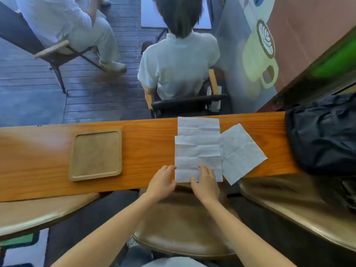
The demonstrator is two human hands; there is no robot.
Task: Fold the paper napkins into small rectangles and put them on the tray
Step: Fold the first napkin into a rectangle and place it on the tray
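A long white paper napkin lies unfolded on the narrow wooden counter, creased in several bands. A second napkin lies askew to its right, partly under the first one's edge. My left hand touches the near left corner of the long napkin with its fingertips. My right hand rests on the napkin's near edge, fingers bent over the paper. A square wooden tray sits on the counter to the left, with nothing in it.
A dark bag fills the counter's right end. Brown stool seats stand below the counter's near edge. Beyond the counter a seated person faces away, and another sits at the far left.
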